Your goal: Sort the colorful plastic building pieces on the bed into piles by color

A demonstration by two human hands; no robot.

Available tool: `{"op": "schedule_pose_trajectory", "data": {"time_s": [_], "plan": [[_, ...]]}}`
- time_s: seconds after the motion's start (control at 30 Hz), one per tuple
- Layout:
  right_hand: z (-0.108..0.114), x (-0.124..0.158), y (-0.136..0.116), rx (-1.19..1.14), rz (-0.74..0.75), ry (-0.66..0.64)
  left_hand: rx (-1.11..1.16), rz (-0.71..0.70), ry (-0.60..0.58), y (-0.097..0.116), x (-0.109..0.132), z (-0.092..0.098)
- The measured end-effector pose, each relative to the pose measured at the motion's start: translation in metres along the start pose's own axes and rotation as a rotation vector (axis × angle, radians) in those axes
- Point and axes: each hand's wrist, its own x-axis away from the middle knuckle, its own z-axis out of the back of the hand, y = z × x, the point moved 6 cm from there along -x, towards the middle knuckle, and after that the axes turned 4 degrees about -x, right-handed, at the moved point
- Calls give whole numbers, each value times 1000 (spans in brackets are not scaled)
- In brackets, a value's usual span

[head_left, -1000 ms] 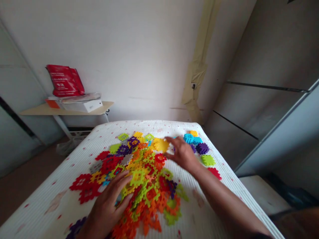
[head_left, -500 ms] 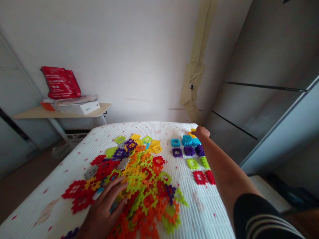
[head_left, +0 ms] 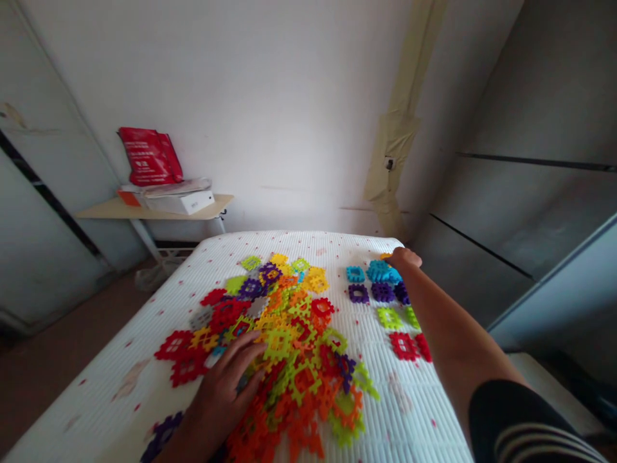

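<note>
A heap of interlocking plastic building pieces in red, orange, yellow, green, purple and grey spreads over the middle of the bed. My left hand rests on the heap's near left side, fingers stretched out and a little apart, holding nothing visible. At the far right corner my right hand is closed, with a yellow building piece at its fingertips. My fingers partly cover that piece. Just nearer lie blue pieces, then purple ones, green ones and red ones, grouped by colour.
A white quilted, dotted cover lies over the bed. To the left, a small table carries a white box and a red bag. A grey cabinet stands close by on the right; a wall socket is behind.
The whole view has shifted to the right in the picture as the camera turned left. My right hand stays at the far corner, covering more of the yellow pieces. My left hand remains on the heap.
</note>
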Motion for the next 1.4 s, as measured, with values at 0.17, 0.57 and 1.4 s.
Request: {"op": "schedule_pose_trajectory", "data": {"time_s": [0.17, 0.57, 1.4], "plan": [[16, 0, 2, 20, -42, -11, -8, 12, -15, 10, -6, 7], [-4, 143, -80, -103, 594, 21, -24, 149, -95, 1, -10, 12], [-46, 139, -152, -130, 602, -144, 5, 175, -129, 7, -11, 8]]}}
